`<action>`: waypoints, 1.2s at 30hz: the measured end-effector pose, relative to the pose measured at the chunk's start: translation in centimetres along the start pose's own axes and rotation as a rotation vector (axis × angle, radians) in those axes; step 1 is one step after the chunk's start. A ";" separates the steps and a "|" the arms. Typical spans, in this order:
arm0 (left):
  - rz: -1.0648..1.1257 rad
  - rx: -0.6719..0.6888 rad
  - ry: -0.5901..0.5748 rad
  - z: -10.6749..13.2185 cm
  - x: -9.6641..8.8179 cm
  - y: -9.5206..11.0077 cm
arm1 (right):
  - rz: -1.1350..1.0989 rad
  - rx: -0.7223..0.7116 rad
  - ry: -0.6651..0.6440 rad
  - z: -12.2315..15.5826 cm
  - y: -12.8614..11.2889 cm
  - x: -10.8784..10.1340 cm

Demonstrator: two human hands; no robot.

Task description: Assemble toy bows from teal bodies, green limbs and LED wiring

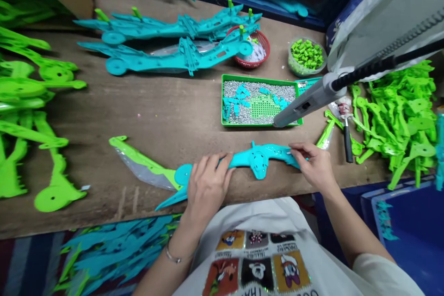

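Note:
A long turquoise plastic toy-bow part (259,162) lies across the table near its front edge. My left hand (208,185) rests over its left portion, with fingers bent around it. At that end a lime-green limb (149,162) with a clear grey blade-like piece joins the round turquoise disc. My right hand (315,164) is at the other end, thumb and fingers pinched together just above the turquoise surface. Something tiny and whitish shows at those fingertips, too small to name. Beyond the right hand lies another green limb (325,136) with a clear piece.
Behind the hands stands a green tray (262,125) of small screws and turquoise clips. A grey powered screwdriver (305,101) hangs over it. Turquoise bow bodies (156,58), a red basket (265,46) and a tub of green pegs (307,55) sit farther back. Green parts pile up (398,120) at right.

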State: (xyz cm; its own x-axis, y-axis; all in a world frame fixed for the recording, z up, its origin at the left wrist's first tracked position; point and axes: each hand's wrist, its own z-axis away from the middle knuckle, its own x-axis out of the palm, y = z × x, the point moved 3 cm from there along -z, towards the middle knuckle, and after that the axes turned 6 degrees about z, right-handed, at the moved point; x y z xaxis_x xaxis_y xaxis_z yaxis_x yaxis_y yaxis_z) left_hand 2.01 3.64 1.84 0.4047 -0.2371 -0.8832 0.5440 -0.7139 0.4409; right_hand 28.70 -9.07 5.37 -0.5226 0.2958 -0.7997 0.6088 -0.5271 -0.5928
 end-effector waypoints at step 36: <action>0.008 -0.003 -0.011 0.0 -0.3 0.2 | 0.074 0.126 -0.106 -1.9 -1.0 1.9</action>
State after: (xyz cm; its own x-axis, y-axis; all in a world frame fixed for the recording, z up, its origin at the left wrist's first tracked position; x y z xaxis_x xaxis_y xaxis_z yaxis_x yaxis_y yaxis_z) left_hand 2.04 3.54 2.19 0.4006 -0.2504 -0.8814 0.5429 -0.7101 0.4485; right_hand 28.22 -6.50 4.27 -0.5431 0.1707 -0.8221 0.5715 -0.6422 -0.5109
